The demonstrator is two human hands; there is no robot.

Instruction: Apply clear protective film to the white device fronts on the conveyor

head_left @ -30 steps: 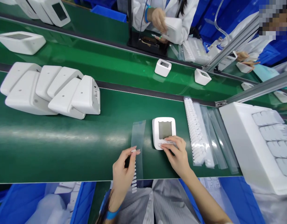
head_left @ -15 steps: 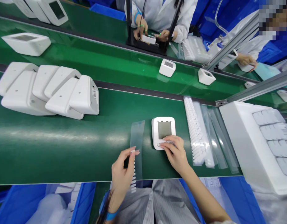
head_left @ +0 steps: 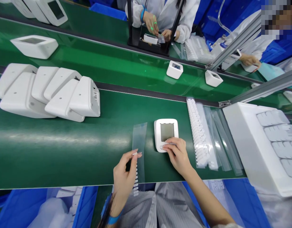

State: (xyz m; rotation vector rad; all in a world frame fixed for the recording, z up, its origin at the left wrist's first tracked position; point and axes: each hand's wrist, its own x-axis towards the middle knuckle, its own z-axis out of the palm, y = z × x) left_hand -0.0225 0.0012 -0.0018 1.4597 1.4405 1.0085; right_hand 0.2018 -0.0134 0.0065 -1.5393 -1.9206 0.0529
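A white device with a grey display (head_left: pixel 167 132) lies face up on the green bench in front of me. My right hand (head_left: pixel 177 155) rests over its lower front, fingers drawn together at the button area; whatever they pinch there is hidden. To its left, a clear plastic strip (head_left: pixel 140 136) carries a row of small white oval tabs (head_left: pixel 136 181) and hangs over the bench edge. My left hand (head_left: pixel 126 169) pinches this strip at its upper tabs, thumb against fingertips.
Several white devices (head_left: pixel 84 98) are piled at the left. More tab strips (head_left: pixel 199 136) lie to the right beside a white foam tray (head_left: pixel 238 136) of parts. Beyond, devices stand on a green belt (head_left: pixel 108 63). A co-worker's hand (head_left: pixel 150 22) works across it.
Devices on the belt have shifted right. The co-worker's hands opposite have moved around a device. My right fingers have barely moved at the button area; my left hand stays put.
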